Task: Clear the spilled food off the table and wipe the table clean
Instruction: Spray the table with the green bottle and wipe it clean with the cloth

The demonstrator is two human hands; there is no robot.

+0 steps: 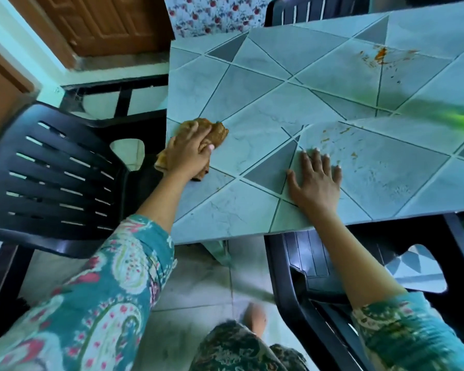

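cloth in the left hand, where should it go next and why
Probably sweep the cloth right across the table to the orange smears by the right hand: the left hand holds it at the left edge, and those smears look unwiped.

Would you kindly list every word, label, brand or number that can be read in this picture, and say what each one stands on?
There are none: no word, number, brand or label can be read anywhere in the view.
The table shows only a triangle pattern and orange food stains.
The cloth under the left hand, the black chair and the patterned sleeve carry no writing.
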